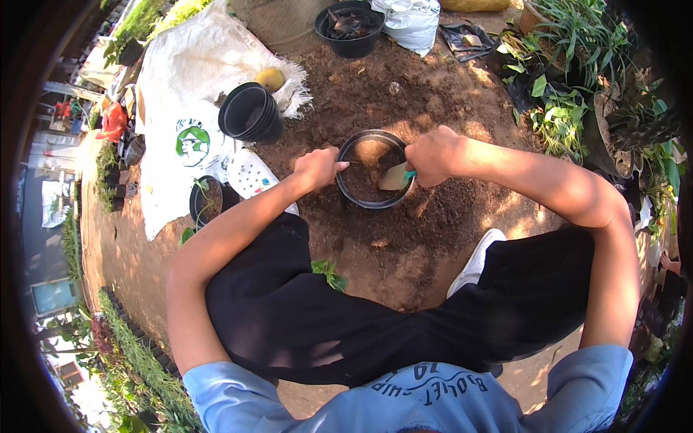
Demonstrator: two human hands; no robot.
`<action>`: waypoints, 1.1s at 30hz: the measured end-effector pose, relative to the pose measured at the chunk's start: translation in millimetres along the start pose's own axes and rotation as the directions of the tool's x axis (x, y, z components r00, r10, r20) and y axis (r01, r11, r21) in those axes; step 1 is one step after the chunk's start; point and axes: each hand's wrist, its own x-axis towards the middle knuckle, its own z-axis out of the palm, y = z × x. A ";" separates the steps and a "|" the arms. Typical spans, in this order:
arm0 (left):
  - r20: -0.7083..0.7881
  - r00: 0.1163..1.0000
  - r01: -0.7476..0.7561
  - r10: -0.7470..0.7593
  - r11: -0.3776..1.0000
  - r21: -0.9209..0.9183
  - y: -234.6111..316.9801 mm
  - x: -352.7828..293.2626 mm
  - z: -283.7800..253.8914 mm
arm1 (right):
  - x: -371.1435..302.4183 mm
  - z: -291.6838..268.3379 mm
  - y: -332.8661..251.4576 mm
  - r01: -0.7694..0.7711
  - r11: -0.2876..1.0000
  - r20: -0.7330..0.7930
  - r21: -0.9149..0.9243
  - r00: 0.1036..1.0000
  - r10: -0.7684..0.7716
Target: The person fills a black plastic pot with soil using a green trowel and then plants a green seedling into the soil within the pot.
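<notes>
A round black plant pot (346,189) with brown soil in it stands on the ground before me. My left hand (317,169) is closed on the left side of its rim. In my right hand (435,156), at the right side of the pot, is a hand trowel (395,177) with a green part by the fingers. The trowel's blade reaches inside the pot, against the soil. My fist hides most of its handle.
Stacked black pots (250,114) and a yellowish round fruit (270,79) rest by a white woven sack (189,72). A small potted plant (209,200) is near my left forearm. Farther off are a black pot (349,29) and a white bag (409,25). Leafy plants (559,123) border the right.
</notes>
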 end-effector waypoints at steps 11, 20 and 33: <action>-0.070 0.996 -0.045 0.051 0.995 0.084 -7.7 6.0 12.6 | -12.9 2.2 -14.9 -0.024 0.965 -0.212 -0.260 0.977 -0.032; -0.098 0.992 -0.062 0.075 0.990 0.131 -5.3 6.1 8.6 | 13.8 35.0 8.7 0.026 0.997 -0.436 -0.069 0.899 -0.053; 0.095 0.994 0.065 -0.049 0.983 -0.174 -3.9 9.9 2.8 | 8.4 19.1 11.4 -0.129 0.945 -0.662 -0.299 0.741 -0.109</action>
